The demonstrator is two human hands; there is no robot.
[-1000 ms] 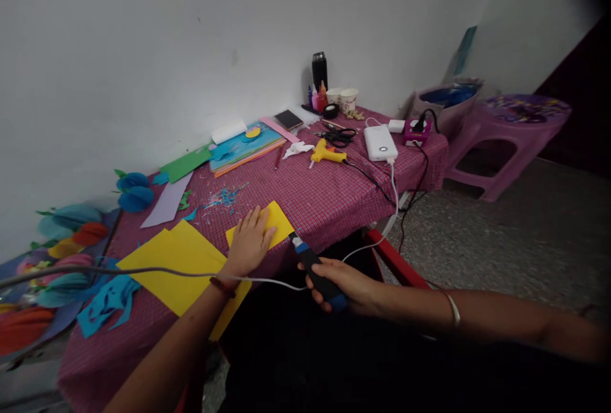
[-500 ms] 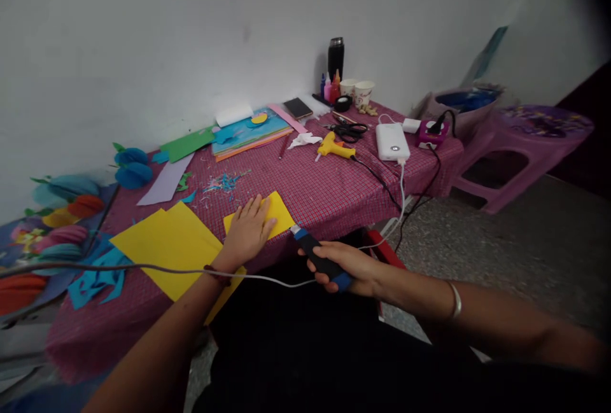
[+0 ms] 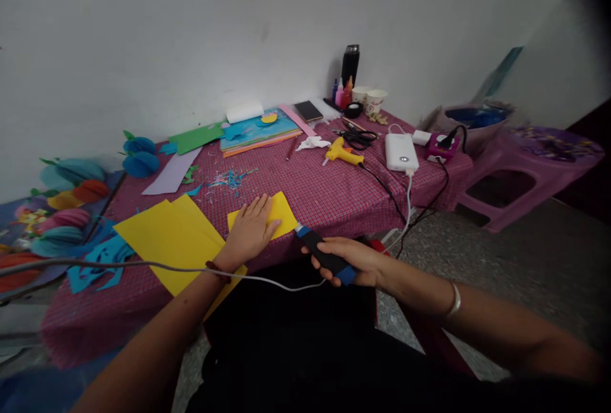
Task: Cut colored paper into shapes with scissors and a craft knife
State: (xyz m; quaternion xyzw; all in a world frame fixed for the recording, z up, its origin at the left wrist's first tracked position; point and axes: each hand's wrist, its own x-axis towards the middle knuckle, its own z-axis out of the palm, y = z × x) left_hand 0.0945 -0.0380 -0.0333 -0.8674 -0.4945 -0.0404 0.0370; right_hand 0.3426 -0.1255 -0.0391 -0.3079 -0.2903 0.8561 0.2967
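My left hand [image 3: 251, 228] lies flat with fingers stretched out, pressing a small folded piece of yellow paper [image 3: 282, 210] onto the table near its front edge. In my right hand [image 3: 351, 260] is a black and blue utility knife [image 3: 325, 254], gripped by its handle. Its metal tip points toward the right corner of the folded paper; whether it touches cannot be made out. Larger yellow sheets [image 3: 167, 235] lie to the left, partly under my left forearm.
A yellow glue gun [image 3: 342, 153], black scissors [image 3: 358, 139] and a white power bank [image 3: 401, 152] lie on the checked tablecloth [image 3: 305, 184]. Paper scraps [image 3: 231, 179] are behind my left hand. Paper ornaments [image 3: 67, 216] sit at left; a pink stool [image 3: 510, 174] stands right. A cable crosses in front.
The view has shifted slightly, so the table things appear a little further right. The knife stays at the paper's right corner, and my left hand still lies flat.
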